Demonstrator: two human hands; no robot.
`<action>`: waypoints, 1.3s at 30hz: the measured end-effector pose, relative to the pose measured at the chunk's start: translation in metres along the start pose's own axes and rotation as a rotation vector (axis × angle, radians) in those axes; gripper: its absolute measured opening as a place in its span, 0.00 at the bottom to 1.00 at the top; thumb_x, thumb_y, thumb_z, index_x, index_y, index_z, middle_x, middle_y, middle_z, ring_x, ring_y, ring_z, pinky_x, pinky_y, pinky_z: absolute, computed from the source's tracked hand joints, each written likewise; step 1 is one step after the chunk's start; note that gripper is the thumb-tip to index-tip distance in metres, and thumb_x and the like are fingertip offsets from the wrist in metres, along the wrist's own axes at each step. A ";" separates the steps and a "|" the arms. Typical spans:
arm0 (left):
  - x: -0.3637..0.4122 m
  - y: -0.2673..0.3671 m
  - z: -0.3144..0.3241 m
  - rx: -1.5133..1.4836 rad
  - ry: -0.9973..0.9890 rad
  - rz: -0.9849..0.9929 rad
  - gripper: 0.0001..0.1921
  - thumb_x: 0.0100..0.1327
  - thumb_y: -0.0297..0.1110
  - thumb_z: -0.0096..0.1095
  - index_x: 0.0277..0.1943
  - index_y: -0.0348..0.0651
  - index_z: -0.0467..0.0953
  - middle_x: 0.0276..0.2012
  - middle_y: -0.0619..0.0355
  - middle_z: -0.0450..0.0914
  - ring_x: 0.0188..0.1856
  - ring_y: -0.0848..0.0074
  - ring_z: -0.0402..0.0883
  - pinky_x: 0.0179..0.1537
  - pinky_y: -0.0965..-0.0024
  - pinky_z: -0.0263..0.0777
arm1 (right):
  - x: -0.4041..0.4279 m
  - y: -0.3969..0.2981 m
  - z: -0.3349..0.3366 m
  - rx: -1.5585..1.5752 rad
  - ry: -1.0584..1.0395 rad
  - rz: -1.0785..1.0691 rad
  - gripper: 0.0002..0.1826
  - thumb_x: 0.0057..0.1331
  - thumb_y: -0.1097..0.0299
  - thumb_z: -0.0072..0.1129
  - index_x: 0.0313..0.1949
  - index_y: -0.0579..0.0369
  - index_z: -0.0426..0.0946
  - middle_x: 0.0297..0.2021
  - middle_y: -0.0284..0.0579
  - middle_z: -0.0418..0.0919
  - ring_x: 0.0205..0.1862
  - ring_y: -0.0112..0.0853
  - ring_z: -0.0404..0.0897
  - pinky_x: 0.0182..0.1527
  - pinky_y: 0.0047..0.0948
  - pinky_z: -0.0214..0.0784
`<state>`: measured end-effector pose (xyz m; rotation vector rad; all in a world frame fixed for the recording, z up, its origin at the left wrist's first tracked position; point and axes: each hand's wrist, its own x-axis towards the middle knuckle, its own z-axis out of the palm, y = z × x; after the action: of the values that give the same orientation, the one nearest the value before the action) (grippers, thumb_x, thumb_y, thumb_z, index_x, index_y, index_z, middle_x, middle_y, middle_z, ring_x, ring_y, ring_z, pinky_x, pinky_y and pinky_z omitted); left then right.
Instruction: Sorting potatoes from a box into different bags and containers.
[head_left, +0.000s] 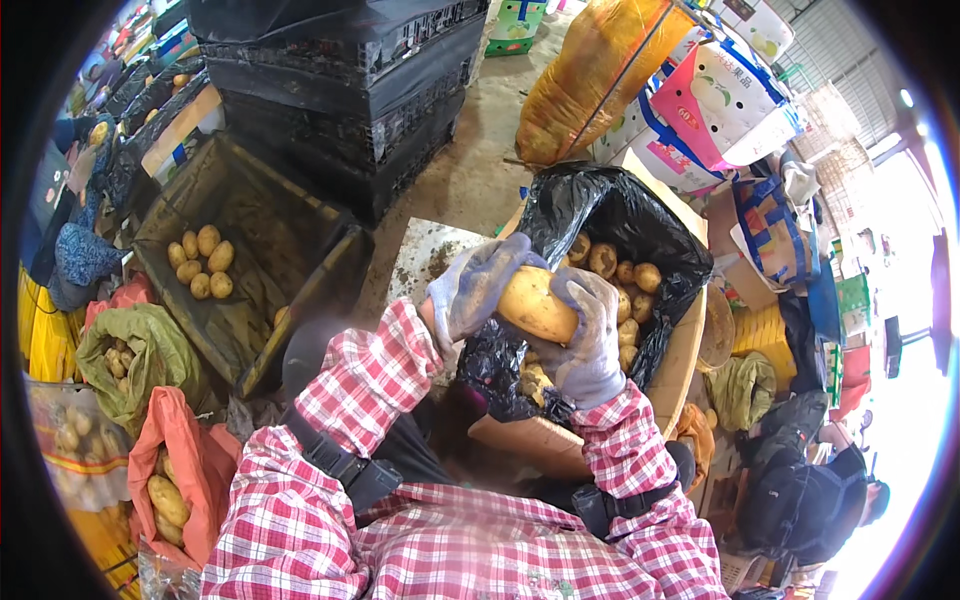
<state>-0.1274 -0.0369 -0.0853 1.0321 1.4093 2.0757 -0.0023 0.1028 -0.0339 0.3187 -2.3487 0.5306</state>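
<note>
A large yellow potato (537, 304) is held between my two gloved hands, above the near left side of an open cardboard box (679, 352). My left hand (480, 285) grips its left end, and my right hand (589, 334) grips its right end. Both gloves are greyish and dirt-stained. A black plastic bag (660, 217) lines the box, and several potatoes (603, 260) lie inside it, some with dark soil on them. My hands hide part of the bag and its contents.
At left, a dark lined crate (255, 187) holds several potatoes (206, 241). Green (154, 337) and red (206, 450) sacks of potatoes stand nearer. Black-wrapped crates (330, 97) rise beyond. Fruit cartons (735, 97) are stacked at upper right. A person in dark clothes (802, 495) is at lower right.
</note>
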 end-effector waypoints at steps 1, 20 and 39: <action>0.003 -0.011 -0.003 -0.242 -0.005 -0.176 0.20 0.73 0.38 0.53 0.60 0.33 0.70 0.53 0.53 0.77 0.52 0.75 0.77 0.55 0.72 0.72 | 0.001 0.003 -0.001 0.001 0.002 -0.005 0.46 0.38 0.73 0.80 0.59 0.55 0.65 0.53 0.53 0.71 0.54 0.52 0.71 0.55 0.48 0.65; -0.002 0.040 0.016 0.025 -0.179 -0.331 0.27 0.67 0.45 0.64 0.63 0.38 0.69 0.54 0.58 0.77 0.55 0.75 0.75 0.61 0.70 0.67 | -0.036 0.010 0.003 0.584 -0.021 0.477 0.47 0.50 0.76 0.76 0.66 0.53 0.56 0.60 0.48 0.66 0.58 0.35 0.72 0.59 0.32 0.69; 0.001 0.021 0.024 -0.343 0.168 -0.560 0.20 0.73 0.46 0.55 0.50 0.34 0.77 0.41 0.54 0.83 0.44 0.77 0.80 0.47 0.72 0.75 | -0.034 -0.011 -0.016 1.277 0.121 0.849 0.49 0.49 0.85 0.73 0.68 0.48 0.56 0.60 0.43 0.68 0.62 0.35 0.70 0.63 0.38 0.68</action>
<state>-0.1078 -0.0301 -0.0612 0.2844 1.1814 1.9062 0.0360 0.1029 -0.0435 -0.1984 -1.6113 2.3290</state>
